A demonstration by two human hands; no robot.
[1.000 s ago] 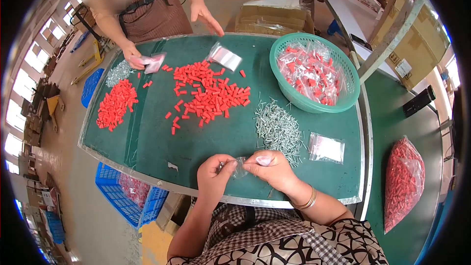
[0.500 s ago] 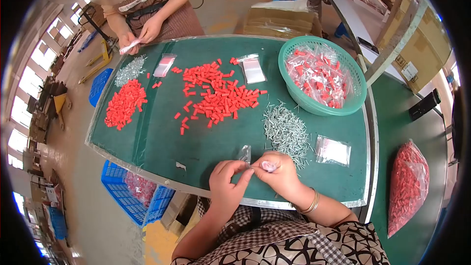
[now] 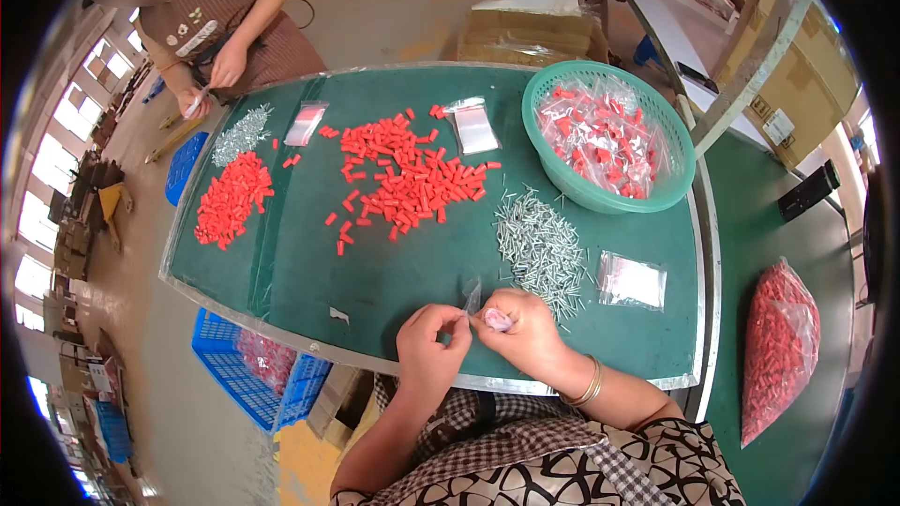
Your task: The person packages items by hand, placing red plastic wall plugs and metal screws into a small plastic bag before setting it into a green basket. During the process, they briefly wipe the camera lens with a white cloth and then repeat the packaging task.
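Observation:
Near the front edge of the green table, my left hand (image 3: 431,345) pinches the side of a small clear plastic bag (image 3: 472,294). The bag stands up between my hands, and its lower part is hidden by fingers. My right hand (image 3: 525,330) is closed against the other side of it, with a rolled pink-and-white plastic wad (image 3: 498,319) tucked in its curled fingers. A heap of silvery screws (image 3: 542,248) lies just beyond my right hand. Farther off is a pile of red plastic plugs (image 3: 412,173). To the right rests a flat stack of clear bags (image 3: 633,281).
A green basket (image 3: 609,199) of filled bags stands at the back right. Across the table, a person (image 3: 234,14) handles a small bag beside more red plugs (image 3: 234,201) and screws (image 3: 242,136). A blue crate (image 3: 225,365) sits below the left edge.
My left fingers have drawn in to a closer pinch at the bag. The view has shifted slightly, and the person opposite appears farther left.

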